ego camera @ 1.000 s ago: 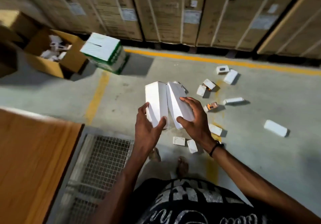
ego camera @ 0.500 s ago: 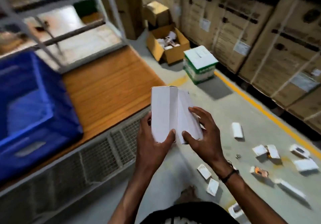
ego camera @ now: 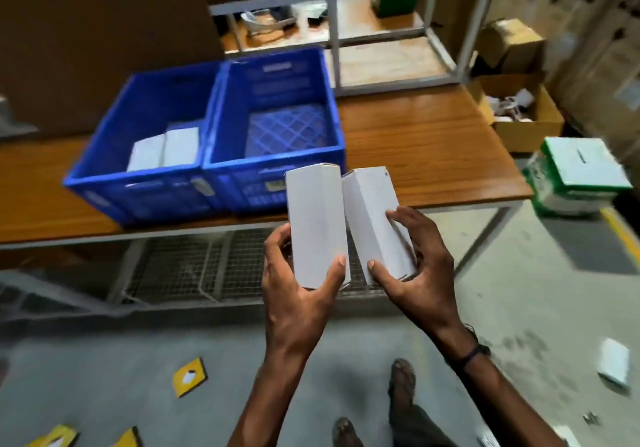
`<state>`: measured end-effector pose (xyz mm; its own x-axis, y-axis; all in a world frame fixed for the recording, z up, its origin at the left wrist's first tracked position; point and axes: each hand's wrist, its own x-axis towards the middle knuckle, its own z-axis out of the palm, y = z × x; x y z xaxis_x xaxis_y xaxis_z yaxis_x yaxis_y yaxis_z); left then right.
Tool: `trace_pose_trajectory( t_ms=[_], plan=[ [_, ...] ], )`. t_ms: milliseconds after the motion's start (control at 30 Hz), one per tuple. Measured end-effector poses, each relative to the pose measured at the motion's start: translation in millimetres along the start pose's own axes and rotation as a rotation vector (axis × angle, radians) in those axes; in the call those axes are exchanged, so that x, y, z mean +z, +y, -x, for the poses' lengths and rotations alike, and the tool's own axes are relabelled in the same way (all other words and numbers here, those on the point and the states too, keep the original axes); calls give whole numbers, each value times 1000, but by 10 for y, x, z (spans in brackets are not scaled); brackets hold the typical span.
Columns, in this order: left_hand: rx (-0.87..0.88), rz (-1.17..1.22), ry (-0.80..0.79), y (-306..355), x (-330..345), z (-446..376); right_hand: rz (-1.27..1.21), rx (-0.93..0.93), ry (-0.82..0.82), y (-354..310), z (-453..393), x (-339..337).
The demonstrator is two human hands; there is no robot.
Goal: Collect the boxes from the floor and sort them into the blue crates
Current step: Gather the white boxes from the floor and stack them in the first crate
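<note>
Left hand (ego camera: pixel 298 294) grips one tall white box (ego camera: pixel 317 224), thumb and fingers clamped round its base; right hand (ego camera: pixel 412 280) holds a second box (ego camera: pixel 377 224) likewise. Both are short of the table (ego camera: pixel 433 141). Beyond, the left crate (ego camera: pixel 138 183) holds similar boxes (right crate (ego camera: pixel 277 159) looks empty). Best to lower them flat beside those, one hand at a time.

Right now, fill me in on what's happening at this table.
A person stands facing a wooden table, holding two tall white boxes. The left hand grips the upright white box; the right hand grips the tilted white box beside it. Two blue crates sit side by side on the table: the left crate already holds white boxes, while the right crate shows a bare lattice floor. More small boxes, such as a yellow box, lie on the floor.
</note>
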<state>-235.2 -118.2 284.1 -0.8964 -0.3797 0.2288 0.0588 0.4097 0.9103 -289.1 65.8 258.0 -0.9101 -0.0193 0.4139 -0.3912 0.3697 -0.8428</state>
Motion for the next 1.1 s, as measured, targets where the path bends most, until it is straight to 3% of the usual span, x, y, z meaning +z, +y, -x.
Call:
trace_pose_trajectory(
  t_ms=[300,700,867,1100],
  plan=[
    [-54,-58,289,-519,-1115,-474,-74,-106,-229,-465,-450,1263],
    [-34,-154,478,-1113,-2106,-2207,-142,-205,-255,-848,-1918,3011],
    [-46,-315,490,-1348,-2393,-2960,-47,-180,-295,-970,-2456,3639],
    [-128,-437,315,-1749,-2649,-3757,79,-103,-318,-925,-2781,4351]
  ],
)
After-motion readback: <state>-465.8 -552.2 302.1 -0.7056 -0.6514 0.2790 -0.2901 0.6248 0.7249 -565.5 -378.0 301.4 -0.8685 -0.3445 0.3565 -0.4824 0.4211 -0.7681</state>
